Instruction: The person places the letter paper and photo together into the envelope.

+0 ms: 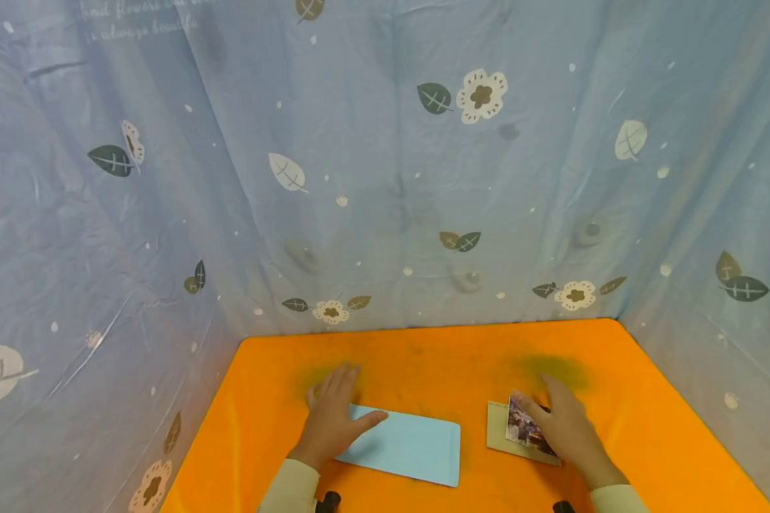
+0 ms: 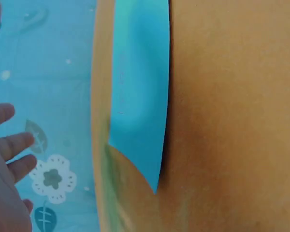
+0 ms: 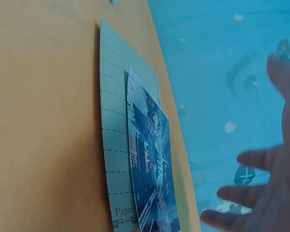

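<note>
A long, flat light blue paper envelope [image 1: 417, 449] lies on the orange surface, with a fold line near its right end. My left hand [image 1: 334, 420] is over its left end, fingers spread and nothing gripped; small print runs along the envelope [image 2: 140, 87] in the left wrist view. To the right, a printed picture card [image 1: 522, 427] lies on top of a beige lined notepad [image 1: 497, 431], a little askew. My right hand [image 1: 571, 431] hovers over the card's right side, partly hiding it. In the right wrist view those fingers [image 3: 253, 195] are apart and hold nothing.
The orange table [image 1: 423, 363] spreads under everything. A blue-grey curtain [image 1: 372, 178] with leaf and flower prints hangs behind it and on both sides. Dark wrist mounts [image 1: 329, 501] show at the bottom edge by the cream sleeves [image 1: 290, 488].
</note>
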The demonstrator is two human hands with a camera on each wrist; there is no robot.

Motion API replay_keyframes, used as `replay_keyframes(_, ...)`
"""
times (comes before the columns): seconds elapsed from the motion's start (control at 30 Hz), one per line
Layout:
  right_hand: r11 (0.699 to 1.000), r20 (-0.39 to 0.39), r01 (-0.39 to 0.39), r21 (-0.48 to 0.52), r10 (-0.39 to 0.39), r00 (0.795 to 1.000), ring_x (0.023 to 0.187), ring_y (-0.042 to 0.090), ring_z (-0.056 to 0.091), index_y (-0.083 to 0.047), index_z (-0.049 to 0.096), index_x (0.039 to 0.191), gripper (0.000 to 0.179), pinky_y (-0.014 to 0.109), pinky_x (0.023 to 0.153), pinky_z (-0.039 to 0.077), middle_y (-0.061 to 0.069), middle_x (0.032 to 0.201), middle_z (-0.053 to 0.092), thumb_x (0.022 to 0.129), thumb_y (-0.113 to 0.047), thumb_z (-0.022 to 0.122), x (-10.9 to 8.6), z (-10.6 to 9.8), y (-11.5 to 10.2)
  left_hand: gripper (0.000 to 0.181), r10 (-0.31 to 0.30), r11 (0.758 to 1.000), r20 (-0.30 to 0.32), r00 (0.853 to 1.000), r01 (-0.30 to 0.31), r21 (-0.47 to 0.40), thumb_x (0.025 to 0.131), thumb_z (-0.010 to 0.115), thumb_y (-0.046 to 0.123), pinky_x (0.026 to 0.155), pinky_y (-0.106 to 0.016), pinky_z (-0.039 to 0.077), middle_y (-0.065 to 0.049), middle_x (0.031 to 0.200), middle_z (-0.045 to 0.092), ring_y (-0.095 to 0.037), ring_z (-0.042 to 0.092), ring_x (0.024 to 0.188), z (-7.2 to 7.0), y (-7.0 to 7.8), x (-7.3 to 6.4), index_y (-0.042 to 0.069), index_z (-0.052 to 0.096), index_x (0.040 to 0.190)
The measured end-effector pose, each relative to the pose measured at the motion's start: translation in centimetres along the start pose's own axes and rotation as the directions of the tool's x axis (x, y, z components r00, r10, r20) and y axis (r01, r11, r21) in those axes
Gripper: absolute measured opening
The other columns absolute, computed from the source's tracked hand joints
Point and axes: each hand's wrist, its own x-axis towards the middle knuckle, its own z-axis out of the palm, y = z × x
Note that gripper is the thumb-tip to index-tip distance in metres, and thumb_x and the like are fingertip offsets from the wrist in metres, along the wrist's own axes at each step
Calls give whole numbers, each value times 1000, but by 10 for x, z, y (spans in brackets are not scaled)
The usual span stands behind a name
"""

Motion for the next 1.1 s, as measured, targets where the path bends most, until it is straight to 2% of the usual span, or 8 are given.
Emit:
replay_keyframes(0.13,995,7,-74,73,73,997,149,68,19,15,17,167,118,82,111,26,45,166,17,102,-79,49,2,-6,3,101,19,997,59,998,-15,-69,86,88,62,109,-76,20,-13,165,47,-38,42,150,0,-3,-2,11,48,164)
replay_keyframes(0.3,979,21,-153,138,152,988,148,68,20,13,13,168,125,82,109,29,46,166,15,99,-84,48,0,-12,8,107,24,995,168,985,-7,-100,82,90,65,112,-72,21,-12,166,46,-38,40,151,3,-4,-4,14,46,166)
replay_keyframes(0.43,959,37,-214,187,211,977,146,68,24,12,10,168,130,80,109,32,47,165,15,95,-89,48,-4,-15,8,111,48,991,250,967,-14,-137,79,92,67,113,-72,21,-10,167,45,-38,39,152,2,-6,-5,14,46,166)
replay_keyframes(0.63,942,54,-257,216,252,966,145,68,27,16,8,166,126,78,109,34,50,161,19,99,-83,50,-9,-16,17,123,65,984,356,932,0,-180,71,97,65,113,-75,19,-4,169,42,-38,35,153,5,-10,-7,17,41,169)
replay_keyframes(0.8,936,48,-282,210,278,959,138,67,38,19,12,164,120,76,104,41,50,157,27,103,-75,55,-13,-17,24,127,78,981,405,911,2,-192,67,98,68,114,-79,14,-4,171,40,-41,31,155,9,-10,-9,19,41,169)
replay_keyframes(0.93,930,53,-297,217,293,955,132,65,48,20,13,162,116,71,98,49,50,155,30,104,-68,61,-14,-17,28,127,91,988,434,896,-27,-151,66,95,74,113,-77,19,-4,169,42,-39,34,153,14,-11,-10,22,42,169)
replay_keyframes(1.1,914,66,-312,261,305,950,120,57,60,20,12,163,116,59,87,58,50,152,36,103,-62,68,-13,-15,33,125,95,992,450,888,-49,-113,66,96,73,111,-75,23,-10,162,45,-43,38,147,15,-12,-12,22,45,168)
